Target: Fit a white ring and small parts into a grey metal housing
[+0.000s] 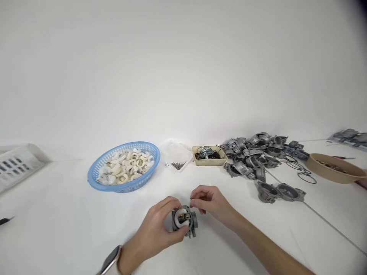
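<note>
In front of me on the white table sits a grey metal carburetor body (194, 222), with a white C-shaped float (178, 218) in its round opening and brass parts in the middle. My left hand (162, 223) is closed around its left side, the fingers at the top and the thumb across the lower edge of the float. Just to the upper right, my right hand (210, 202) is pinched, its fingertips beside the body's upper edge. Whatever those fingers hold, if anything, is too small to make out.
A blue basket (94, 185) of white floats stands left of a small white tray (186, 162) with thin pins. Behind are a cream tray (210, 162) of small parts, piled grey castings (255, 156), rings (306, 176) and a tan bowl (329, 173). Another person's hand (363, 182) shows at right.
</note>
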A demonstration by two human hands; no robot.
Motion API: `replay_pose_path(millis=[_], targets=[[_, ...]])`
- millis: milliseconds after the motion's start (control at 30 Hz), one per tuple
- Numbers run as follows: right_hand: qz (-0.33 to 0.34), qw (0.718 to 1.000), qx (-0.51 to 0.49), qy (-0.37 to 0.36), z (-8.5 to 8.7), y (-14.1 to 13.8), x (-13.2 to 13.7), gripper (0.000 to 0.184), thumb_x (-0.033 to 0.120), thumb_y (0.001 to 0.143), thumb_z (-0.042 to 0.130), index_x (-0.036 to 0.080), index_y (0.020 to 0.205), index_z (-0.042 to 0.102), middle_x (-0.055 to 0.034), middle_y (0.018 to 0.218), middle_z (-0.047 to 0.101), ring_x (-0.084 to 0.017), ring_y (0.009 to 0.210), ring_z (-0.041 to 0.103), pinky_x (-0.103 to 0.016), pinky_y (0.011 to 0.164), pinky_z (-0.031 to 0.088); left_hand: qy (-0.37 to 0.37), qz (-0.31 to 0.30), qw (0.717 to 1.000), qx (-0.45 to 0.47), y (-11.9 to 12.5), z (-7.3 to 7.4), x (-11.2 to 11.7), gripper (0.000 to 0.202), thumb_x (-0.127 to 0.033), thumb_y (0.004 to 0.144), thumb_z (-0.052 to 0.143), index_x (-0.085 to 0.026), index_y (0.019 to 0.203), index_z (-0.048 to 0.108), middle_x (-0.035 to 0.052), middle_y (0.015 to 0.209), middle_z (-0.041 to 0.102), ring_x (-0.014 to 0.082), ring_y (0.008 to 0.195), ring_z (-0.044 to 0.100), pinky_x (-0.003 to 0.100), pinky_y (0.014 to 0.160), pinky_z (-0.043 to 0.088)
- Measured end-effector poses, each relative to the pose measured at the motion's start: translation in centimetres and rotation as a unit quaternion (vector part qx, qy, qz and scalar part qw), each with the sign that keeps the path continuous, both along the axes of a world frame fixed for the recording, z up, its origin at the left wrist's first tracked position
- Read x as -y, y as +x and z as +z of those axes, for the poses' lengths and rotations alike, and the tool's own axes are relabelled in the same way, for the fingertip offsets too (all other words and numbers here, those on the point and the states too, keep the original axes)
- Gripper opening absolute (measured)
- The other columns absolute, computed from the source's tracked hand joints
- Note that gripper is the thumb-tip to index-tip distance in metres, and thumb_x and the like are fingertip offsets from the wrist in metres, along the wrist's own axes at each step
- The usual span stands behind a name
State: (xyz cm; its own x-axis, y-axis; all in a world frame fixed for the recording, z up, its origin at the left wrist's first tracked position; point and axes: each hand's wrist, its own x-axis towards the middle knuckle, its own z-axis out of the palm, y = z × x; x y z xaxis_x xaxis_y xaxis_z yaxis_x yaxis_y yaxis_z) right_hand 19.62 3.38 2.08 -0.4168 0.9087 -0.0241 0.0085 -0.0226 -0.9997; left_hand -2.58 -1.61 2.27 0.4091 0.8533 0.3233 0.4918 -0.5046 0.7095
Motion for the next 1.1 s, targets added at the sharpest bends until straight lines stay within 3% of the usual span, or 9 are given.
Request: replay_pose_path(millis=[267,533,967,1100], targets=[[-0.001,1.0,0.015,0.011,-1.0,-0.8,1.1,0.028,0.043,0.071,0.084,0.019,0.082,0.073,0.0019,0.067,0.064,-0.008,0.051,0.047,-0.022,0.045,0.037,0.014,-0.009,1.0,-0.006,-0.2,-1.4,-0.2,0.026,-0.024,0.084,0.066,-0.026,0.108,0.057,0.0031,0.104,0.064,0.0206,0.091,0.062,0.029,0.079,0.052],[0.004,1.0,0.018,0.01,-0.8,-0.8,0.7,0.026,0.043,0.076,0.081,0.019,0.083,0.072,0.0005,0.066,0.064,-0.008,0.05,0.043,-0.021,0.041,0.033,-0.008,0.012,1.0,0.004,0.2,-0.4,0.0,0.028,-0.019,0.076,0.072,-0.023,0.1,0.059,-0.0002,0.093,0.063,0.0166,0.083,0.059,0.027,0.076,0.048],[-0.022,0.999,0.031,-0.011,0.1,-1.1,1.4,0.029,0.043,0.074,0.081,0.019,0.077,0.066,0.0005,0.067,0.063,-0.01,0.053,0.045,-0.023,0.045,0.035,-0.027,-0.023,0.999,0.014,-0.2,-0.7,-0.1,0.027,-0.023,0.087,0.067,-0.027,0.112,0.059,0.001,0.107,0.063,0.0176,0.094,0.061,0.029,0.083,0.051],[-0.015,0.999,0.049,0.0,0.2,-1.1,1.4,0.027,0.043,0.078,0.078,0.019,0.082,0.068,0.0017,0.066,0.059,-0.01,0.055,0.043,-0.024,0.049,0.034,0.008,-0.01,1.0,0.02,0.0,-1.0,-0.1,0.031,-0.02,0.084,0.069,-0.025,0.113,0.059,0.0032,0.109,0.063,0.019,0.096,0.061,0.03,0.084,0.052]])
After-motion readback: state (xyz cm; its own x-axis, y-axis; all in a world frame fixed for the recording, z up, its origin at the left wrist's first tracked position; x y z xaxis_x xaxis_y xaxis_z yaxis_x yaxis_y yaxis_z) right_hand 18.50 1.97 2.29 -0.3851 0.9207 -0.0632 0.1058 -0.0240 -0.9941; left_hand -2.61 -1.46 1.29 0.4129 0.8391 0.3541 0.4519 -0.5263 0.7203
